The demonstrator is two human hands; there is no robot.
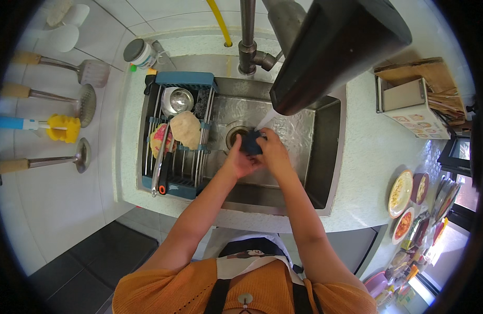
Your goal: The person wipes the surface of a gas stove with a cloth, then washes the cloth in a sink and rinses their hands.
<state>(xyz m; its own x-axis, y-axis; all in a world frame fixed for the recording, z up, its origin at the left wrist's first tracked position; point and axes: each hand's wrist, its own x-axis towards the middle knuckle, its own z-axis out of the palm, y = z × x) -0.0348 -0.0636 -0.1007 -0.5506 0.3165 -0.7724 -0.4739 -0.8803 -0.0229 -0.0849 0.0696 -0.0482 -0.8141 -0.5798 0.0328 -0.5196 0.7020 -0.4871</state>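
Both hands hold a dark blue scrubbing pad or cloth (250,142) under the running tap; its exact kind is hard to tell. My left hand (241,161) cups it from below and the left, thumb up along its side. From the right, my right hand (274,151) grips it with bent fingers. A stream of water (266,119) falls onto the pad from the thick dark faucet head (304,86). Just left of the pad lies the round drain (230,137) of the steel sink (288,165), partly hidden. Water spreads over the sink floor.
A blue-ended drying rack (184,78) spans the sink's left side, bearing a ladle (181,101), a beige sponge (185,129) and a black-handled utensil (165,172). A lidded jar (140,53) stands behind it. A utensil holder (414,106) and plates of food (400,192) occupy the right counter.
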